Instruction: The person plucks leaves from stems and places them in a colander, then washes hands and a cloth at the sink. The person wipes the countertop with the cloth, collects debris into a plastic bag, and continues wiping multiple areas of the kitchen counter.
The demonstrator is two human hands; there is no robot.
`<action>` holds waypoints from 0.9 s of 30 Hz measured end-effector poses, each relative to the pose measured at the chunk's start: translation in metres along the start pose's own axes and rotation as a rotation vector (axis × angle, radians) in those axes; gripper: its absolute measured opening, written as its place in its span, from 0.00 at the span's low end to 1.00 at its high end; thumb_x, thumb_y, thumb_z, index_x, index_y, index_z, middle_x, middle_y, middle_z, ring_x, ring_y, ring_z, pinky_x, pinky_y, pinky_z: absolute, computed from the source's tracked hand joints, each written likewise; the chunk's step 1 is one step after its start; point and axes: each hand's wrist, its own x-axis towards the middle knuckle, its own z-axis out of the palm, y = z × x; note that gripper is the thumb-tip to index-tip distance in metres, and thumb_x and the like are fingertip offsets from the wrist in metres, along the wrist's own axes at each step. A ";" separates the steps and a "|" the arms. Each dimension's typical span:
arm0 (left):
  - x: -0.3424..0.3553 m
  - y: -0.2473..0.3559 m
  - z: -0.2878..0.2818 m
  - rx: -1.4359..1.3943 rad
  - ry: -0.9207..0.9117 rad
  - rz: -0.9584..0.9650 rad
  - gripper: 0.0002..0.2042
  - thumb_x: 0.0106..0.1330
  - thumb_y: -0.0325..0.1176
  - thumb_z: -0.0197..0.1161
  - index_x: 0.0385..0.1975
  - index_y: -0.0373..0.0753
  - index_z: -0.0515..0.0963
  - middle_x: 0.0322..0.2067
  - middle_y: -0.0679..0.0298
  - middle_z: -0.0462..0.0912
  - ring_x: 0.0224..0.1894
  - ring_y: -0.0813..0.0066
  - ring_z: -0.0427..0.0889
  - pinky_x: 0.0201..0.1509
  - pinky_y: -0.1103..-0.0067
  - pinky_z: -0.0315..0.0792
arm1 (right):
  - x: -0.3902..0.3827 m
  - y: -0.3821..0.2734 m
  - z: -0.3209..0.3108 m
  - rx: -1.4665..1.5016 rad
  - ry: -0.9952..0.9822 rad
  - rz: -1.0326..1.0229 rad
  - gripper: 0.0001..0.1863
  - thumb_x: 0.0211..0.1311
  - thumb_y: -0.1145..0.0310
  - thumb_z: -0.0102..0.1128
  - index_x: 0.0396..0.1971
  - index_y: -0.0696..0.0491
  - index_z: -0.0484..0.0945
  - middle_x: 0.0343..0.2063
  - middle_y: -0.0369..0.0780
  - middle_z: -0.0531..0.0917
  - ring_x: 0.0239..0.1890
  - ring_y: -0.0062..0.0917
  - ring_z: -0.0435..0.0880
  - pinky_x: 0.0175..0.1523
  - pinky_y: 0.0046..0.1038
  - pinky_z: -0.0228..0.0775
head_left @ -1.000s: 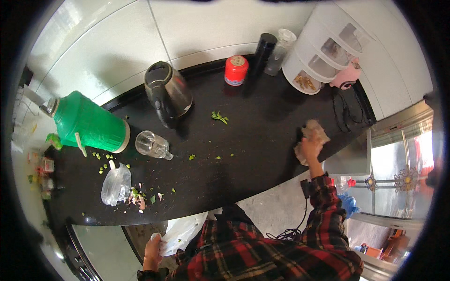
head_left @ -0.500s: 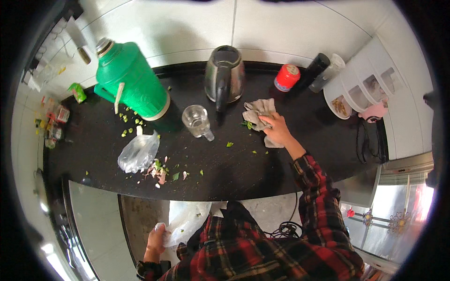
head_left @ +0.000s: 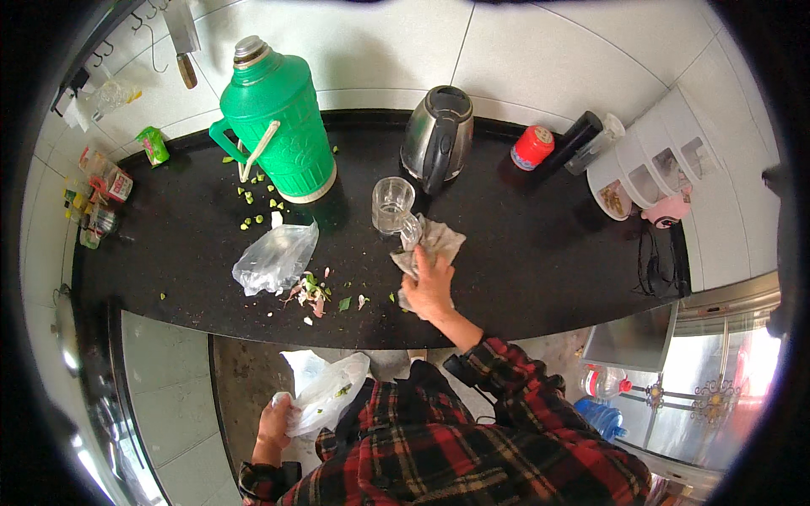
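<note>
Two hands busy, and the glass mug [head_left: 393,205] is our marker! Just on its near right, the right hand [head_left: 429,287] grasps a crumpled greyish cloth [head_left: 445,240], one finger stretched towards the mug's handle; whether it touches, I can't tell. Down below and left of the mug, the left hand [head_left: 274,422] has its fingers clenched on the edge of a white plastic bag [head_left: 333,396], green bits showing on it. Looks like the wiping step on the black counter [head_left: 540,253]! Vegetable scraps [head_left: 312,295] lie to the mug's near left, and reaching them, I'd judge, calls for steering the cloth around that handle without knocking the glass.
</note>
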 end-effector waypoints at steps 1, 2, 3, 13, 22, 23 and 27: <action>0.005 -0.002 -0.008 0.146 -0.043 0.110 0.12 0.65 0.45 0.58 0.32 0.43 0.74 0.24 0.66 0.75 0.26 0.73 0.74 0.31 0.73 0.70 | 0.000 -0.010 0.003 0.024 -0.029 0.007 0.37 0.49 0.63 0.63 0.62 0.49 0.63 0.49 0.56 0.63 0.49 0.53 0.64 0.55 0.47 0.58; 0.008 -0.005 -0.017 0.271 -0.101 0.250 0.12 0.65 0.45 0.58 0.32 0.43 0.74 0.24 0.66 0.75 0.26 0.73 0.74 0.31 0.74 0.70 | 0.000 -0.015 -0.001 0.066 -0.103 0.012 0.35 0.49 0.62 0.63 0.60 0.51 0.64 0.49 0.55 0.64 0.50 0.52 0.65 0.56 0.46 0.58; 0.014 -0.010 -0.022 0.384 -0.081 0.343 0.12 0.65 0.45 0.58 0.31 0.42 0.74 0.24 0.66 0.75 0.26 0.73 0.74 0.31 0.74 0.70 | 0.002 -0.019 -0.006 0.094 -0.154 0.000 0.34 0.50 0.61 0.63 0.59 0.53 0.65 0.48 0.55 0.66 0.50 0.51 0.66 0.57 0.45 0.59; 0.052 -0.059 -0.070 0.277 -0.026 0.400 0.09 0.59 0.21 0.59 0.39 0.34 0.74 0.27 0.56 0.76 0.28 0.62 0.78 0.31 0.73 0.73 | 0.093 -0.027 -0.066 1.017 -0.628 0.427 0.24 0.57 0.54 0.65 0.47 0.53 0.71 0.29 0.41 0.80 0.23 0.23 0.77 0.24 0.23 0.68; -0.004 -0.037 -0.032 0.029 0.095 0.154 0.11 0.67 0.40 0.55 0.30 0.38 0.75 0.21 0.66 0.75 0.22 0.74 0.73 0.25 0.79 0.68 | 0.113 -0.029 -0.051 1.023 -0.885 0.598 0.27 0.59 0.46 0.60 0.49 0.51 0.68 0.39 0.47 0.78 0.37 0.30 0.82 0.36 0.25 0.76; -0.011 -0.030 -0.028 0.059 0.095 0.098 0.11 0.67 0.41 0.57 0.31 0.39 0.75 0.22 0.66 0.75 0.23 0.74 0.74 0.27 0.77 0.69 | 0.110 -0.029 -0.054 1.043 -0.861 0.587 0.27 0.60 0.47 0.60 0.49 0.51 0.68 0.39 0.47 0.78 0.38 0.30 0.82 0.37 0.26 0.76; -0.024 -0.018 -0.010 0.015 0.134 0.006 0.11 0.66 0.42 0.58 0.33 0.40 0.74 0.25 0.66 0.76 0.26 0.74 0.74 0.28 0.76 0.69 | 0.091 -0.020 -0.090 1.194 -0.810 0.540 0.21 0.63 0.52 0.57 0.47 0.53 0.69 0.36 0.45 0.79 0.36 0.30 0.83 0.38 0.28 0.77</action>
